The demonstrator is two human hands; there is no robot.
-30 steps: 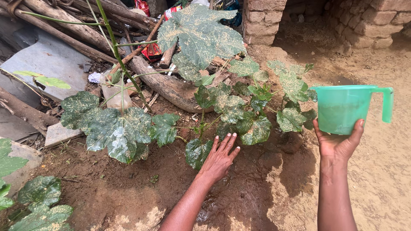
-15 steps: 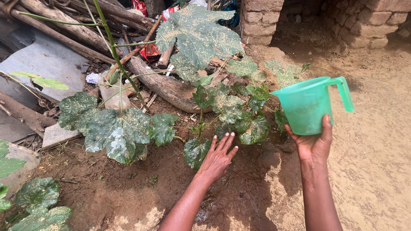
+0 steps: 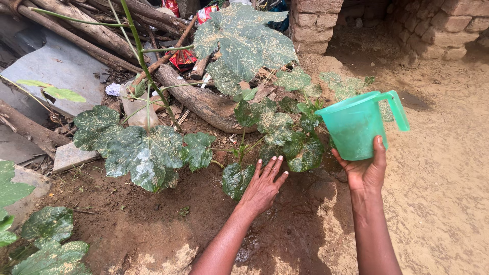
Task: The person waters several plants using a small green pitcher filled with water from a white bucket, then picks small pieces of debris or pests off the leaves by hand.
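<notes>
My right hand point(image 3: 365, 170) holds a green plastic jug point(image 3: 359, 122) from below, tilted toward the plant. My left hand point(image 3: 264, 184) is stretched forward with fingers spread, palm down, touching a low leaf at the base of a leafy green plant point(image 3: 277, 127). The plant's mottled leaves spread over dark wet soil point(image 3: 204, 214) in front of me.
A curved log point(image 3: 204, 102) and several branches lie behind the plant. A large mottled leaf point(image 3: 242, 43) hangs above it and another cluster of leaves point(image 3: 137, 147) spreads to the left. Brick walls point(image 3: 316, 20) stand at the back, dry sandy ground point(image 3: 448, 178) on the right, grey slabs point(image 3: 56, 76) on the left.
My right hand has carried the jug leftward and closer to the plant, tilting it more. My left hand has stayed near the plant's base.
</notes>
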